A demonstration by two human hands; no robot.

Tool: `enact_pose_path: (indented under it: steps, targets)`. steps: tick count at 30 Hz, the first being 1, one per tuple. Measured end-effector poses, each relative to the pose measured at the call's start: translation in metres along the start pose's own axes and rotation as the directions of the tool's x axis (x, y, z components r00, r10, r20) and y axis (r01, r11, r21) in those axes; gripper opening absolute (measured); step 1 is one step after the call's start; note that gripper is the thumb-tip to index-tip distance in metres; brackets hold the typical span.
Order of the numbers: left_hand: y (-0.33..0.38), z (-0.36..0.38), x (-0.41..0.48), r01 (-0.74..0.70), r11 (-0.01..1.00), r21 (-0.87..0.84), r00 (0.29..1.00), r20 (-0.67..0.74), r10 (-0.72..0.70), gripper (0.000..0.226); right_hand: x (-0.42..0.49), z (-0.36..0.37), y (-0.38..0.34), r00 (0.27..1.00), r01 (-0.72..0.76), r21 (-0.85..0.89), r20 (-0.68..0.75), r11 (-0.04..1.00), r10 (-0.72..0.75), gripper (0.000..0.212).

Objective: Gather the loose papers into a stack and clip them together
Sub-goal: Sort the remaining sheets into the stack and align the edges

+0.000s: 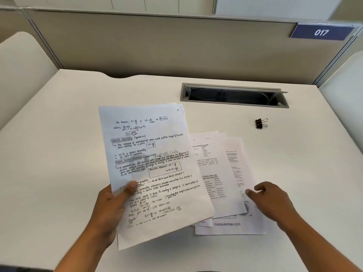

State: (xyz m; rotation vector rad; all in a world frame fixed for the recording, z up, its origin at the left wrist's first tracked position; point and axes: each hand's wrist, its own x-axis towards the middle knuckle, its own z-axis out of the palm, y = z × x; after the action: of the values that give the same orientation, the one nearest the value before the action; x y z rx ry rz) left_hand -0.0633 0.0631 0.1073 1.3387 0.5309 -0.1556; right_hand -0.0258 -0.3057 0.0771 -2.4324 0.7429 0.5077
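My left hand (112,209) grips a small bundle of handwritten sheets (151,154) by its lower left edge, thumb on top, lifted and tilted over the desk. To the right, several printed sheets (222,173) lie fanned out on the white desk (59,154), partly under the held bundle. My right hand (273,201) hovers over their right edge, fingers curled and apart, fingertips just touching or just above the paper. A black binder clip (261,123) lies alone on the desk, beyond the papers to the right.
An open grey cable slot (233,95) is set into the desk behind the papers. Beige partition walls close the back and sides, with a blue "017" sign (322,32) at the upper right.
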Motion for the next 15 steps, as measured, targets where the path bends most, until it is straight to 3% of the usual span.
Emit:
enact_pose_path:
  steps: [5, 7, 9, 12, 15]
  targets:
    - [-0.004, -0.003, 0.0, -0.001, 1.0, -0.02, 1.0, 0.005, 0.001, 0.067, -0.017, 0.023, -0.014, 1.0, 0.02, -0.221, 0.017, 0.975, -0.016, 0.063]
    - [-0.007, -0.003, -0.001, -0.006, 1.0, -0.019, 1.0, 0.001, 0.006, 0.066, -0.022, 0.033, -0.02, 1.0, 0.002, -0.26, 0.02, 0.966, 0.004, 0.075]
    - [-0.01, -0.005, -0.002, 0.006, 1.0, -0.018, 1.0, 0.003, -0.006, 0.048, -0.027, 0.039, -0.027, 1.0, -0.017, -0.282, 0.012, 0.959, 0.022, 0.085]
    - [-0.014, -0.008, -0.002, 0.025, 1.0, -0.004, 1.0, 0.012, -0.025, 0.048, -0.033, 0.045, -0.033, 1.0, -0.029, -0.31, 0.002, 0.95, 0.031, 0.084]
    - [-0.017, -0.014, 0.001, 0.049, 0.999, 0.009, 0.999, 0.012, -0.049, 0.032, -0.034, 0.046, -0.035, 0.998, -0.052, -0.261, 0.004, 0.964, 0.055, 0.077]
